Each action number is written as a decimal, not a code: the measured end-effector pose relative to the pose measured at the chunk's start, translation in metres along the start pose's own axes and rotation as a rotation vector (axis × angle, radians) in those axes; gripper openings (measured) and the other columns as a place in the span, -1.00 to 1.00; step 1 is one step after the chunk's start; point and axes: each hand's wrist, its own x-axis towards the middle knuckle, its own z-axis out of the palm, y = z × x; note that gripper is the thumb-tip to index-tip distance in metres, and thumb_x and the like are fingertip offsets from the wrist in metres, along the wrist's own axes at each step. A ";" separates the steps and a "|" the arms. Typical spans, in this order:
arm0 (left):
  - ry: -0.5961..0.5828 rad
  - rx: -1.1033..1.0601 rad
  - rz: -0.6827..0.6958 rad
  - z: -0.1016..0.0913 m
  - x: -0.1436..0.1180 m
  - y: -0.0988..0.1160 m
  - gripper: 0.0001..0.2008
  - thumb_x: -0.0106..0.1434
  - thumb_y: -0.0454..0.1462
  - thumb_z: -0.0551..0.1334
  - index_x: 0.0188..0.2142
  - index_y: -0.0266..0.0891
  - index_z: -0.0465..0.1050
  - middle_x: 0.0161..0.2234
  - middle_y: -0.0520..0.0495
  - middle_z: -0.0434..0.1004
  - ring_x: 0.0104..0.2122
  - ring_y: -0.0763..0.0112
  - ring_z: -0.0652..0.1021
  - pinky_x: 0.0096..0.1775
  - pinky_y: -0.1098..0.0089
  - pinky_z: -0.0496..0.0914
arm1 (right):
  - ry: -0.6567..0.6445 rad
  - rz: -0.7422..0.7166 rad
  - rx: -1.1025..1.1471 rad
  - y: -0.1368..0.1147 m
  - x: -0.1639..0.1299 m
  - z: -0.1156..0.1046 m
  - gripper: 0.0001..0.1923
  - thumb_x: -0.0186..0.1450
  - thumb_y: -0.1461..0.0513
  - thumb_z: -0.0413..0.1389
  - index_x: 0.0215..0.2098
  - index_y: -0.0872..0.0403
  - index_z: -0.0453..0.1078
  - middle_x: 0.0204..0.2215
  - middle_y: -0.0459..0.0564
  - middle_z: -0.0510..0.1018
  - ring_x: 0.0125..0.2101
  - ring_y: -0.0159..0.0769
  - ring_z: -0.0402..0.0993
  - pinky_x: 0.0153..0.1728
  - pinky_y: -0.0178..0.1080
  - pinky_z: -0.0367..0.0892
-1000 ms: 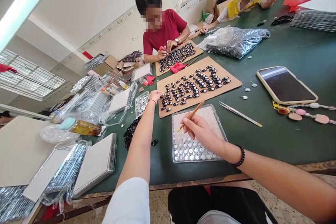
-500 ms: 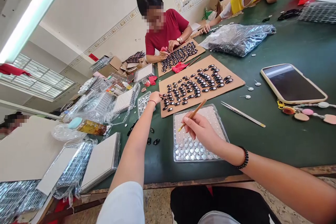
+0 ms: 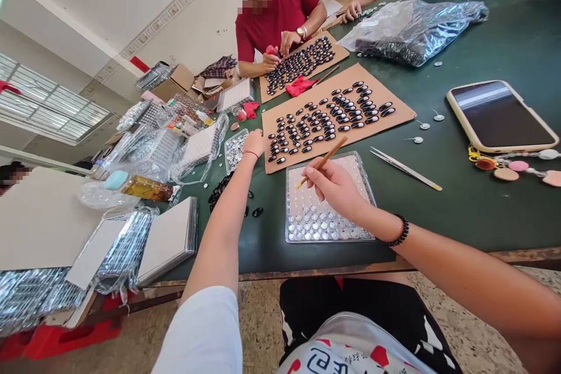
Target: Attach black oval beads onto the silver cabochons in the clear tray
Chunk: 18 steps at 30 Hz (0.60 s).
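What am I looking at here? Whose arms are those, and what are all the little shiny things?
The camera sits on a person's head and looks down, so the two arms belong to that person. Their right hand holds a thin wooden stick over a clear tray with small silver caps in its near rows. Their left hand rests at the edge of a cardboard sheet covered with rows of glossy black oval stones. All this lies on a green table, along with metal tweezers and a phone. Across the table, a person in a red shirt works over a similar sheet.
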 end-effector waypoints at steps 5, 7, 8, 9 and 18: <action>-0.053 -0.393 0.000 -0.020 -0.048 0.006 -0.78 0.20 -0.22 0.02 -0.24 -0.28 0.34 -0.39 -0.07 0.45 -0.66 0.60 0.32 -0.57 0.51 0.23 | -0.259 -0.092 -0.595 0.009 -0.003 -0.002 -0.85 0.24 0.21 -0.08 -0.38 0.10 0.29 -0.50 -0.06 0.45 -0.52 -0.40 0.31 -0.54 -0.34 0.09; -0.130 -0.726 -0.028 -0.024 -0.081 0.008 -0.80 0.14 -0.18 0.12 -0.32 -0.27 0.30 -0.50 0.02 0.39 -0.76 0.70 0.15 -0.70 0.56 0.05 | -0.321 -0.109 -0.799 0.014 -0.005 0.000 -0.85 0.24 0.22 -0.07 -0.38 0.10 0.29 -0.49 -0.04 0.47 -0.49 -0.35 0.34 -0.53 -0.33 0.07; -0.157 -0.848 -0.038 -0.024 -0.097 0.009 -0.80 0.10 -0.16 0.16 -0.35 -0.26 0.27 -0.54 0.06 0.36 -0.77 0.72 0.12 -0.71 0.57 0.01 | -0.345 -0.112 -0.878 0.016 -0.007 0.001 -0.84 0.24 0.22 -0.08 -0.38 0.10 0.29 -0.49 -0.03 0.48 -0.50 -0.34 0.34 -0.54 -0.33 0.05; -0.172 -0.931 -0.056 -0.023 -0.112 0.009 -0.79 0.08 -0.16 0.18 -0.38 -0.25 0.26 -0.58 0.09 0.32 -0.77 0.71 0.13 -0.72 0.58 -0.01 | -0.367 -0.114 -0.939 0.018 -0.008 0.002 -0.83 0.25 0.21 -0.09 -0.37 0.11 0.29 -0.50 -0.02 0.48 -0.51 -0.33 0.34 -0.55 -0.33 0.03; -0.151 -0.865 0.055 -0.004 -0.173 0.025 -0.74 0.08 -0.10 0.18 -0.52 -0.28 0.32 -0.63 0.09 0.30 -0.65 0.60 0.32 -0.58 0.54 0.19 | -0.337 -0.216 -0.995 0.020 -0.009 0.005 -0.80 0.29 0.22 -0.12 -0.33 0.11 0.31 -0.43 -0.04 0.49 -0.54 -0.39 0.33 -0.51 -0.33 0.09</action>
